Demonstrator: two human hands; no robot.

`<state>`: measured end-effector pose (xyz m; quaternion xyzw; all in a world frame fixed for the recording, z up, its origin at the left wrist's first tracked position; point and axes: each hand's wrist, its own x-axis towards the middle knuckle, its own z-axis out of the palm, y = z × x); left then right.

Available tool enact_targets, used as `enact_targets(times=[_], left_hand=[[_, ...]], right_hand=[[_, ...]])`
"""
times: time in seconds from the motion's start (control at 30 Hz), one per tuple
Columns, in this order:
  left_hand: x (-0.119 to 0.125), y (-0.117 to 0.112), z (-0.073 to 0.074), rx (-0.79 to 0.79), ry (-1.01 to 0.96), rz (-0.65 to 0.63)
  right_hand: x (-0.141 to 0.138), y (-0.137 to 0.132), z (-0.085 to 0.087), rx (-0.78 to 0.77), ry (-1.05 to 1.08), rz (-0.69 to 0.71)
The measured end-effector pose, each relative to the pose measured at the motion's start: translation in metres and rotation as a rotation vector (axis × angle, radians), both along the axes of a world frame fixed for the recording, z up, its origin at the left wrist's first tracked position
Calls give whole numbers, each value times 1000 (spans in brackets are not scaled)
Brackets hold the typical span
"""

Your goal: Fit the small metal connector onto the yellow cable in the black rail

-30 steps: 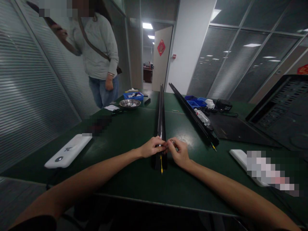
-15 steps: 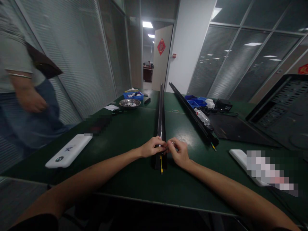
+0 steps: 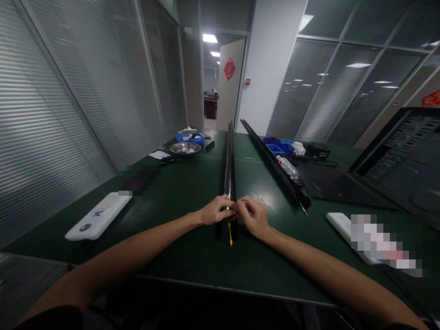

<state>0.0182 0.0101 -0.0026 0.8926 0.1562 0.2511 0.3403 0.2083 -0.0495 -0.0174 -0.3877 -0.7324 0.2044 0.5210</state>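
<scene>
Bystander gone, left hand [image 3: 216, 211] and right hand [image 3: 254, 216] pinching black rail [image 3: 229, 169], its end near table [image 3: 192, 261] edge

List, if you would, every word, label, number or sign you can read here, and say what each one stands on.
Nothing can be read outright.
White case: a dark mark, too blurred to read.
Red diamond sign on the door: too small to read.
Red sign at the right edge: cut off, unreadable.
Long black rail: no lettering shows.
</scene>
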Motion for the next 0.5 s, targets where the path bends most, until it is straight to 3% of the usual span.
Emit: enact_targets(times=[0.5], left_hand=[[2,-3,5,-31,-9,11]], right_hand=[[0,-1,4,12,5,-2]])
